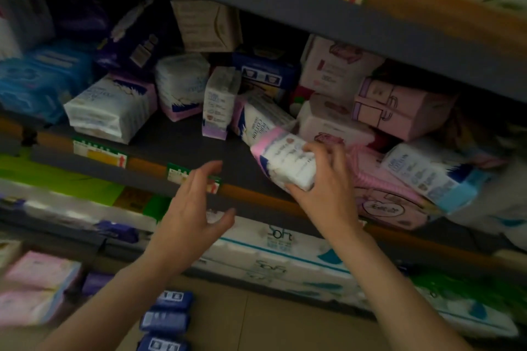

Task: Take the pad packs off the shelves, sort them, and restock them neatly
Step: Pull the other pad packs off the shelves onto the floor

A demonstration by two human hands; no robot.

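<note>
Starting at the left of the frame, loose pad packs (112,107) lie jumbled on the middle shelf (182,148), so clearing should go one pack at a time. Lower centre, the left hand (192,218) hovers with fingers spread, its grip empty; it should probably support whatever comes out. Right of centre, the right hand (322,179) grips a pink-and-white pack (285,162) at the shelf's front edge. Pulling it straight out may avoid toppling the leaning neighbours (256,120).

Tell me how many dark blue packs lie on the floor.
3, in a row on the floor near the bottom edge: the top pack, the middle pack, the lowest pack, cut off by the frame. More may be hidden below.
</note>
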